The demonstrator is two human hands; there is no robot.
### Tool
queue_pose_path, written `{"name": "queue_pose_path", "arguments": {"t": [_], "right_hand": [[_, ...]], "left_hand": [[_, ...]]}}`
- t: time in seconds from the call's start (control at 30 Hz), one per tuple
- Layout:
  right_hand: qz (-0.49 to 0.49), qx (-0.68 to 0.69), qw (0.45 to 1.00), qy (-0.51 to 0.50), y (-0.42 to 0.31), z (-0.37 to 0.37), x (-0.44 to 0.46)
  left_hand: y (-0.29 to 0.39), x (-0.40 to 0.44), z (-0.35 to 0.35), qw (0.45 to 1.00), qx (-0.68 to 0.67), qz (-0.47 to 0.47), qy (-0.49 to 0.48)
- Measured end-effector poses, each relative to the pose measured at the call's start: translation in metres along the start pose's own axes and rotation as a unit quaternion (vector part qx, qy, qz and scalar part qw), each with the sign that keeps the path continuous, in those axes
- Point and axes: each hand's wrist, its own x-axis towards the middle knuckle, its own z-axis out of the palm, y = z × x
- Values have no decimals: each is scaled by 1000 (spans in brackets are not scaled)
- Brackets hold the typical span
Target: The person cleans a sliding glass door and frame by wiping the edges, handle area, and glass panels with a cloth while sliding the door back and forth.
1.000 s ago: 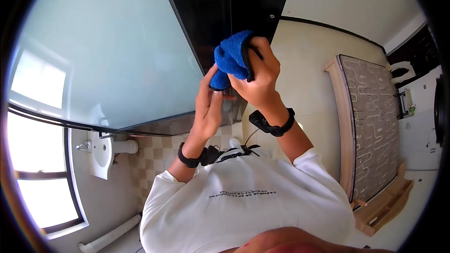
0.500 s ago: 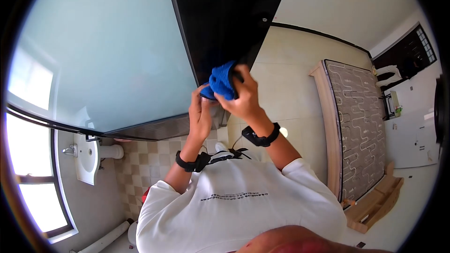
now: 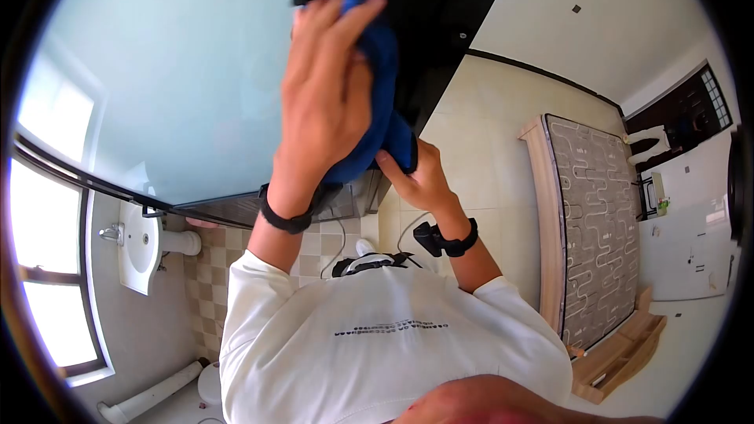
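Observation:
A blue cloth (image 3: pixel 383 82) with dark edging is stretched between my two hands, in front of the frosted glass panel (image 3: pixel 188 86) and the glossy black panel (image 3: pixel 432 16). My left hand (image 3: pixel 322 94) is raised near the top of the view, its fingers closed round the upper part of the cloth. Lower and to the right, my right hand (image 3: pixel 420 177) pinches the cloth's lower end, with the thumb on its near side. Both wrists wear black straps.
At the left are a white washbasin (image 3: pixel 143 239) and a window (image 3: pixel 59 267). A bed frame with a patterned mattress (image 3: pixel 593 228) stands at the right, beside a wooden piece (image 3: pixel 620 357). A cable hangs near my waist.
The bundled cloth has been opened out into a longer strip. My left hand has moved up with one end, while my right hand has dropped slightly and holds the other.

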Motion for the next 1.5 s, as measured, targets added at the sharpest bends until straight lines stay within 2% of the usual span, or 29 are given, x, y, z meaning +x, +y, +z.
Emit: {"name": "queue_pose_path", "arguments": {"t": [0.13,0.23,0.37,0.4,0.47,0.53,0.6,0.67,0.73,0.77,0.8,0.83,0.9,0.97,1.03,1.1,1.13,1.17,1.23,1.27,1.3,1.33,1.37,1.43,1.5], "right_hand": [[-2,7,999,-36,18,3,-16],[10,13,999,-47,28,2,-28],[91,82,991,-60,30,-2,-33],[93,84,990,-63,26,1,-34],[12,140,990,-2,17,8,-26],[24,122,992,-5,11,8,-24],[39,104,994,-7,11,11,-28],[151,67,984,-70,20,2,-38],[162,60,981,-92,39,-5,-49],[174,54,977,-113,46,-6,-56],[173,53,977,-115,48,-7,-62],[183,89,976,-78,49,-8,-68],[192,122,973,-40,47,-9,-70],[163,189,968,10,35,-13,-68],[155,195,968,30,14,-13,-64],[77,284,946,139,4,-10,-59],[17,319,943,91,-8,-14,-50],[-27,303,951,45,-9,-19,-42],[-64,254,963,64,-19,-14,-36],[-63,228,970,53,-22,-15,-37],[-61,235,968,63,-18,-14,-39],[-71,197,976,65,-13,-12,-41],[-82,157,982,64,-7,-10,-44],[-78,181,975,103,15,-4,-55],[-83,97,979,160,25,-7,-54]], "left_hand": [[14,-31,14,981,127,34,-142],[8,-76,11,960,122,2,-250],[6,-71,1,958,129,0,-254],[8,-55,-4,965,141,-1,-222],[7,-25,-8,976,155,4,-151],[3,-2,-10,980,173,15,-96],[3,8,-9,978,190,24,-83],[8,5,-5,977,199,20,-78],[2,-12,1,975,150,64,-152],[-1,-27,4,975,150,63,-152],[-2,-46,8,963,143,72,-217],[-4,-61,12,947,136,82,-281],[-12,-79,10,935,138,97,-311],[-17,-79,4,923,136,109,-342],[-21,-55,-6,934,159,141,-288],[-24,-16,-21,942,187,145,-237],[-26,1,-28,949,195,125,-214],[-37,16,-33,948,226,155,-160],[-22,44,-67,924,249,176,-232],[-24,58,-90,897,171,62,-402],[-27,53,-78,893,171,69,-411],[-33,39,-58,948,117,102,-279],[-38,24,-41,980,58,131,-139],[-35,-4,-32,970,100,109,-192],[-31,-28,-27,956,125,116,-241]]}}
